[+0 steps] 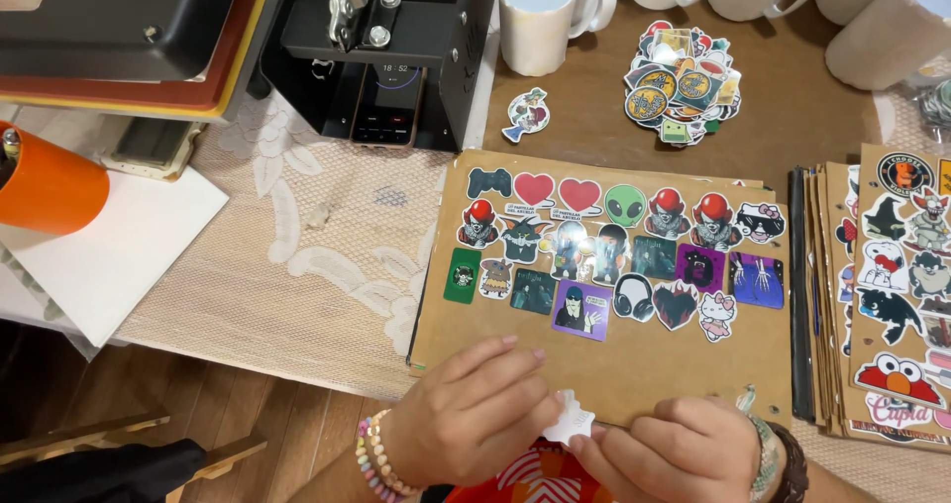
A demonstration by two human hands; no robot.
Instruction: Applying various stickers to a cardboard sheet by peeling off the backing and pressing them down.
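My left hand (471, 409) and my right hand (669, 453) meet at the near edge of a brown cardboard sheet (634, 359), both pinching a small white sticker (572, 419) seen from its back. The sheet's upper half carries several rows of colourful stickers (614, 251): hearts, an alien head, clowns, cartoon figures. A beaded bracelet sits on my left wrist, and bands on my right wrist.
A loose pile of stickers (684, 82) and one single sticker (527, 114) lie beyond the sheet. White mugs (540, 13) line the back. A black heat press (386, 48) with a phone (388, 102) stands back left. Stacked sticker-covered boards (892, 285) lie right; an orange cylinder (45, 186) sits left.
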